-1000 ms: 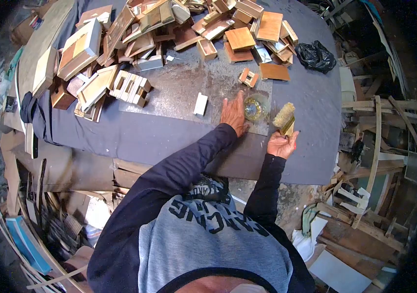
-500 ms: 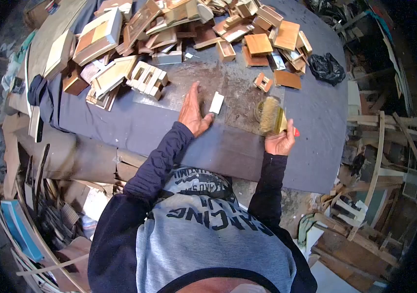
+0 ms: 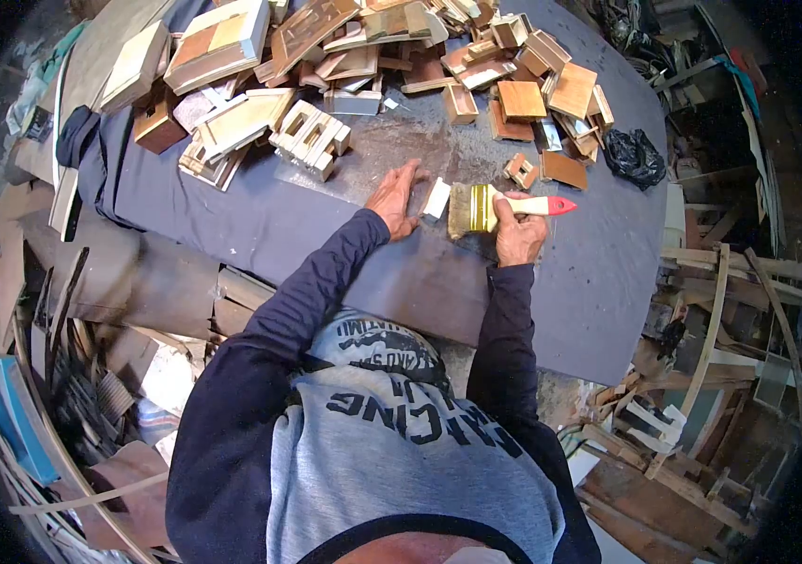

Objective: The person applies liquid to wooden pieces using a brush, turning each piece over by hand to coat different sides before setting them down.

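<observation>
My right hand (image 3: 520, 237) grips a wide paintbrush (image 3: 482, 208) by its pale, red-tipped handle, fingers wrapped around it. The bristles point left and lie close beside a small white block (image 3: 436, 198) on the worktable (image 3: 401, 273); I cannot tell whether they touch it. On the block's other side rests my left hand (image 3: 395, 200), its fingers stretched out and the thumb near the block's lower end. A small wooden piece with an opening (image 3: 520, 171) lies just beyond the brush.
Wooden boxes and offcuts (image 3: 373, 42) are heaped across the table's far side. A stack of slotted pale pieces (image 3: 311, 139) stands to the left. At the right lies a black plastic bag (image 3: 633, 158). Scrap wood (image 3: 701, 348) fills the floor on both sides.
The brush has turned from bristles upright to lying sideways and moved left toward the white block. My left hand stays beside the block. The whole view has shifted slightly.
</observation>
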The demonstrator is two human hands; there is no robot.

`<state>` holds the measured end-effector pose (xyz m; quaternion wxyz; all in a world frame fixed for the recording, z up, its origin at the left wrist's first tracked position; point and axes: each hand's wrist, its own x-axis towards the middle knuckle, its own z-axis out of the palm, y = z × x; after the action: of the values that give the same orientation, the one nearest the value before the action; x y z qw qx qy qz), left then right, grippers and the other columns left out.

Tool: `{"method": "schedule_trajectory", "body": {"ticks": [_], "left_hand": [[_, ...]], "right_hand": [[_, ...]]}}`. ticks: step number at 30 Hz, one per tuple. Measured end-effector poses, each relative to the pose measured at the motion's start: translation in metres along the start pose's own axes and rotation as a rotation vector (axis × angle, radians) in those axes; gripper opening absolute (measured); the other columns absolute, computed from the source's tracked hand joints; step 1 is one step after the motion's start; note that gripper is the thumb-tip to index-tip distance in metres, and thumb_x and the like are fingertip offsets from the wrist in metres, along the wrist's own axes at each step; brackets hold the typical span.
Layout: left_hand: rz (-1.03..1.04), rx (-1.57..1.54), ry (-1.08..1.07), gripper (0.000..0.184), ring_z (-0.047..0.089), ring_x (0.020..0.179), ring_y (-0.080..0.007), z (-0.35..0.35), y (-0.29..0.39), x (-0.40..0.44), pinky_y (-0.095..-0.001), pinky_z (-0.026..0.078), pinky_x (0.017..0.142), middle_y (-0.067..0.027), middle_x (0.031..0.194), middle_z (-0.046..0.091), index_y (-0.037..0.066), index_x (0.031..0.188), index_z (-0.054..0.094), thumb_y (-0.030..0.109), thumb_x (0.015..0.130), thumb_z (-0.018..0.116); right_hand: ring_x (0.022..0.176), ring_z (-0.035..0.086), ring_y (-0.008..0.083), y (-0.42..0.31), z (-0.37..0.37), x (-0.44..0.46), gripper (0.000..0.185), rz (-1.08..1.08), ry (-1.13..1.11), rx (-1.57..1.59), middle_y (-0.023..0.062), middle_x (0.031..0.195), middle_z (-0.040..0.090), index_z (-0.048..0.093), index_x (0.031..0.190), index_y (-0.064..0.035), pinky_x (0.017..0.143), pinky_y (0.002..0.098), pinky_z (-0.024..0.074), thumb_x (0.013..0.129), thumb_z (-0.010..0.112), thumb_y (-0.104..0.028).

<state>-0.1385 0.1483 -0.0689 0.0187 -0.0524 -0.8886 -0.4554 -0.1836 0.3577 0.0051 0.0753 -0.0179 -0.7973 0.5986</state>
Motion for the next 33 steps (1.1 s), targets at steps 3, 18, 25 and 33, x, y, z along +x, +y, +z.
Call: {"method": "schedule_trajectory", "body": {"ticks": [3, 18, 25, 33], "left_hand": [[-0.013, -0.011, -0.042, 0.097, 0.042, 0.12, -0.0424, -0.001, -0.006, 0.006, -0.0465, 0.033, 0.107, -0.0113, 0.14, 0.048, 0.002, 0.143, 0.019, 0.003, 0.064, 0.075], [0.025, -0.047, -0.02, 0.098, 0.042, 0.123, -0.046, 0.009, -0.014, 0.012, -0.0486, 0.035, 0.105, -0.0092, 0.137, 0.052, 0.008, 0.144, 0.02, 0.006, 0.064, 0.078], [0.01, -0.071, -0.066, 0.102, 0.042, 0.124, -0.0419, 0.002, -0.014, 0.013, -0.0469, 0.033, 0.108, -0.0125, 0.138, 0.049, 0.005, 0.144, 0.018, 0.008, 0.063, 0.08], [-0.049, -0.037, -0.042, 0.106, 0.041, 0.126, -0.0406, 0.009, -0.006, 0.015, -0.046, 0.033, 0.108, -0.0115, 0.134, 0.053, 0.004, 0.143, 0.017, 0.012, 0.061, 0.084]], "right_hand": [[0.07, 0.059, 0.0141, -0.004, 0.006, 0.0, 0.019, -0.005, -0.053, -0.071, 0.0067, 0.08, 0.064, 0.063, 0.091, 0.0001, 0.066, 0.0295, 0.0481, 0.078, 0.071, -0.011], [0.068, 0.058, 0.0143, -0.018, 0.017, -0.001, 0.02, -0.072, -0.086, -0.314, 0.0043, 0.077, 0.064, 0.066, 0.091, -0.0013, 0.065, 0.0303, 0.0481, 0.08, 0.072, -0.017], [0.07, 0.066, 0.0308, -0.026, 0.015, -0.009, 0.02, -0.337, -0.206, -0.55, 0.0148, 0.076, 0.067, 0.068, 0.09, -0.0059, 0.066, 0.0396, 0.0511, 0.08, 0.07, -0.023], [0.076, 0.065, 0.03, -0.02, 0.019, -0.01, 0.02, -0.433, -0.222, -0.491, 0.013, 0.081, 0.066, 0.067, 0.093, -0.009, 0.069, 0.0392, 0.0505, 0.077, 0.074, -0.018]]}}
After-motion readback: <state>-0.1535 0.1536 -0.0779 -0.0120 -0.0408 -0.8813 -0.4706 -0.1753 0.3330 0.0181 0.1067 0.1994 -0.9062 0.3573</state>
